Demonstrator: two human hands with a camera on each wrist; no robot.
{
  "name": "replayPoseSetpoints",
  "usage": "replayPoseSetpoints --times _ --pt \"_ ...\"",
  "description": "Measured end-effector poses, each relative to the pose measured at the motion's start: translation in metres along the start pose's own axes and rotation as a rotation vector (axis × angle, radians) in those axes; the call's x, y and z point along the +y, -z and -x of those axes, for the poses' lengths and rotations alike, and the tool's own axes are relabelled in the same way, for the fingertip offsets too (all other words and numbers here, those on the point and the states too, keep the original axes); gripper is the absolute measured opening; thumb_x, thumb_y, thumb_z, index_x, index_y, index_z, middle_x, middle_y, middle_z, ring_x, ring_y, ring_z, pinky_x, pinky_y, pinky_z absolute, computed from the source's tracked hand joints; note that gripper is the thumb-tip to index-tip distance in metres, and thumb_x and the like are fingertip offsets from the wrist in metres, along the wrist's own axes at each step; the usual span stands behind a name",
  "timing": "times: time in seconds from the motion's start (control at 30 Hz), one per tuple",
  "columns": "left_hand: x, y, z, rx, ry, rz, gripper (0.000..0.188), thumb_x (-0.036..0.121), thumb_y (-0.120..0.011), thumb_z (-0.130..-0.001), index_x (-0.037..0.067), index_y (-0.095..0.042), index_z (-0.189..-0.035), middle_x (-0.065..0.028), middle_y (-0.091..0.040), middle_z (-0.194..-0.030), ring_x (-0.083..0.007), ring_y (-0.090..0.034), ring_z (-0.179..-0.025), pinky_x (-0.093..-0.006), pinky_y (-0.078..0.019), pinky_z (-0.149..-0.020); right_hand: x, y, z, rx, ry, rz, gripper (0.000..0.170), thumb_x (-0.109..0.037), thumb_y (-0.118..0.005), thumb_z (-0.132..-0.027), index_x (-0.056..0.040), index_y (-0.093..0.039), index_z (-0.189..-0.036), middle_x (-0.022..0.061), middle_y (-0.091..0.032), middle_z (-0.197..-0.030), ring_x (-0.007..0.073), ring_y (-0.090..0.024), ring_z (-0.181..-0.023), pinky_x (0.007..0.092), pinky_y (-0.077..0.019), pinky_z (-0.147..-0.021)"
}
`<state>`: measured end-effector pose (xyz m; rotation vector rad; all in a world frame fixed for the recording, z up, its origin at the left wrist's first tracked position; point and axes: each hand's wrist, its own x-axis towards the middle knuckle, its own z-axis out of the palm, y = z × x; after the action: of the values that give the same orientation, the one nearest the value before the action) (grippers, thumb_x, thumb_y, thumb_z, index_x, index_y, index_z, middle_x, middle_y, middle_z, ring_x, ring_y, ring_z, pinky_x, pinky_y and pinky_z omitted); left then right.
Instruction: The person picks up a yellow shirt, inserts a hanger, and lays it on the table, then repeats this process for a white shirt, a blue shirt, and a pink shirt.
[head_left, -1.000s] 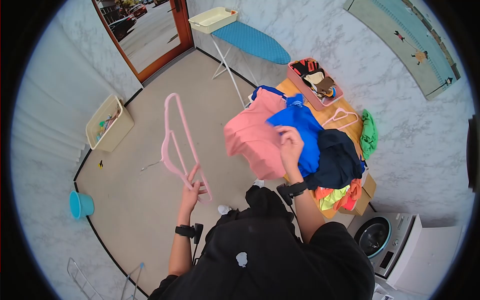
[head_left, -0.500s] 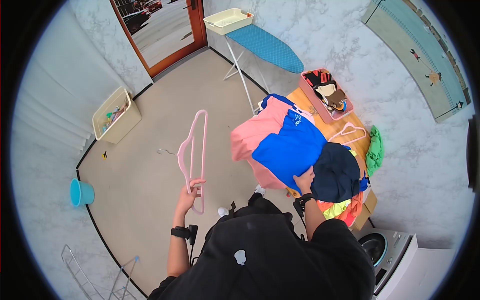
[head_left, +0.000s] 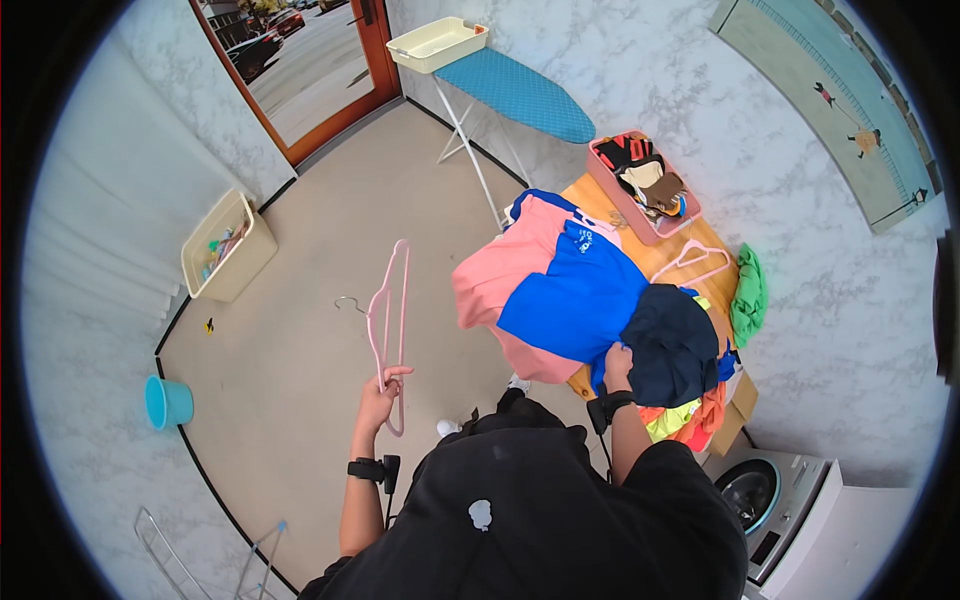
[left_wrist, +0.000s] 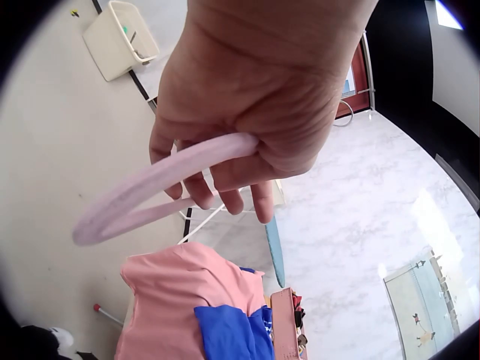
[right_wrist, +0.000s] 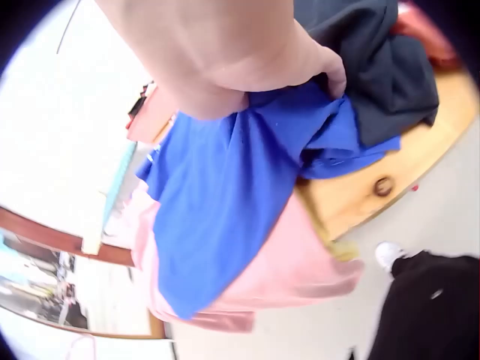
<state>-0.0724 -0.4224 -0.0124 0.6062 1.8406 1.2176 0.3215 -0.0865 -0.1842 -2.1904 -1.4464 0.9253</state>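
Observation:
My left hand (head_left: 376, 400) holds a pink clothes hanger (head_left: 403, 290) by its lower bar, out over the floor to the left of the table. The hanger's metal hook points left, and its pink bar (left_wrist: 161, 176) passes through my curled fingers in the left wrist view. With my right hand (head_left: 619, 368) I grip the near right edge of a blue T-shirt (head_left: 570, 310), and the cloth bunches under my thumb in the right wrist view. White print shows near the shirt's far end. Under it lies a pink garment (head_left: 485, 280) that hangs over the table's left edge. Dark navy clothing (head_left: 672, 345) touches the shirt's right side.
On the wooden table (head_left: 655, 258) are another pink hanger (head_left: 690, 262), a pink basket (head_left: 610, 190) of small items and a green garment (head_left: 748, 295). Bright clothes (head_left: 672, 418) lie at the near end, by a washing machine (head_left: 765, 500). An ironing board (head_left: 520, 90) stands behind.
The blue T-shirt, lifted and crumpled one second ago, now lies spread over the pink garment. My right hand has come down to its near right edge. The hanger has turned and lowered.

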Motion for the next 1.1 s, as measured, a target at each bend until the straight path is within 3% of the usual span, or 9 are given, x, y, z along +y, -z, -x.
replayPoseSetpoints --times 0.1,0.4,0.57,0.7,0.77,0.9,0.97,1.0,1.1 --pt "0.004 -0.003 -0.005 0.004 -0.035 0.004 0.039 -0.01 -0.046 -0.082 0.008 -0.069 -0.107 0.0044 -0.047 -0.071 -0.0091 -0.047 -0.075 -0.0241 -0.0421 -0.072 -0.048 0.03 0.007 -0.064 -0.413 -0.988 0.039 -0.031 -0.049 -0.089 -0.0049 -0.055 -0.117 0.0095 -0.057 -0.114 0.026 -0.054 -0.106 0.0431 -0.0453 -0.083" --pt "0.006 -0.013 -0.02 -0.059 -0.04 0.008 0.035 -0.009 -0.049 -0.082 0.007 -0.069 -0.106 0.0011 -0.062 -0.093 -0.0095 -0.051 -0.08 -0.025 -0.0448 -0.078 -0.176 0.14 0.026 -0.155 0.118 -1.315 0.016 -0.026 -0.055 -0.092 -0.0125 -0.058 -0.1 0.0019 -0.06 -0.1 0.017 -0.056 -0.098 0.0347 -0.043 -0.085" --pt "0.028 -0.031 -0.019 -0.122 -0.148 0.009 0.03 0.0 -0.052 -0.091 0.009 -0.068 -0.115 -0.0013 -0.062 -0.113 -0.0119 -0.058 -0.088 -0.0261 -0.049 -0.08 -0.248 0.156 0.097 -0.331 0.533 -1.155 0.008 -0.011 -0.059 -0.089 -0.0053 -0.057 -0.094 -0.0003 -0.053 -0.092 0.0089 -0.052 -0.085 0.0246 -0.0439 -0.075" --pt "0.058 -0.046 -0.023 -0.2 -0.137 0.047 0.035 0.002 -0.051 -0.094 0.009 -0.061 -0.126 -0.002 -0.061 -0.118 -0.0131 -0.062 -0.089 -0.0267 -0.0522 -0.076 -0.282 0.132 0.166 -0.283 1.309 -0.563 0.011 0.003 -0.062 -0.08 -0.0038 -0.056 -0.085 0.0036 -0.053 -0.095 0.0137 -0.055 -0.082 0.0237 -0.0441 -0.074" --pt "0.079 -0.057 -0.022 -0.228 -0.175 0.155 0.035 0.004 -0.051 -0.095 0.005 -0.056 -0.129 -0.0044 -0.062 -0.114 -0.013 -0.064 -0.086 -0.0259 -0.0534 -0.072 -0.306 0.134 0.224 -0.76 1.193 -0.714 0.014 -0.003 -0.066 -0.074 -0.0047 -0.057 -0.085 0.0064 -0.053 -0.096 0.0204 -0.055 -0.09 0.0298 -0.0437 -0.081" --pt "0.063 -0.067 -0.048 -0.288 -0.11 0.015 0.034 0.009 -0.055 -0.093 0.003 -0.054 -0.126 -0.0069 -0.062 -0.112 -0.0118 -0.064 -0.086 -0.025 -0.0536 -0.069 -0.306 0.079 0.266 -1.024 1.388 -0.437 0.021 -0.016 -0.071 -0.068 -0.0062 -0.058 -0.081 0.0083 -0.052 -0.094 0.0277 -0.051 -0.092 0.0364 -0.0413 -0.083" --pt "0.055 -0.082 -0.052 0.075 -0.779 -0.021 0.032 0.014 -0.061 -0.089 0.003 -0.056 -0.119 -0.0074 -0.063 -0.108 -0.0124 -0.063 -0.088 -0.027 -0.0529 -0.072 -0.302 0.063 0.279 -0.962 1.474 -0.31 0.018 -0.014 -0.071 -0.07 -0.0059 -0.058 -0.079 0.0065 -0.051 -0.095 0.0217 -0.052 -0.093 0.0327 -0.0421 -0.077" --pt "0.071 -0.077 -0.036 0.003 -0.437 0.152 0.035 0.014 -0.065 -0.085 0.004 -0.058 -0.118 -0.0065 -0.064 -0.106 -0.0145 -0.061 -0.094 -0.0298 -0.0508 -0.079 -0.302 0.059 0.281 -1.048 1.437 -0.301 0.017 -0.017 -0.07 -0.07 -0.007 -0.059 -0.08 0.0051 -0.052 -0.091 0.0203 -0.053 -0.09 0.0322 -0.0422 -0.075" --pt "0.063 -0.059 -0.043 0.163 -0.466 0.131 0.032 0.011 -0.064 -0.085 0.004 -0.059 -0.116 -0.0056 -0.064 -0.106 -0.0148 -0.06 -0.095 -0.0302 -0.0487 -0.083 -0.296 0.058 0.281 -1.106 1.434 -0.24 0.017 -0.017 -0.07 -0.071 -0.0082 -0.061 -0.081 0.0029 -0.054 -0.089 0.0199 -0.055 -0.087 0.0325 -0.0426 -0.074"
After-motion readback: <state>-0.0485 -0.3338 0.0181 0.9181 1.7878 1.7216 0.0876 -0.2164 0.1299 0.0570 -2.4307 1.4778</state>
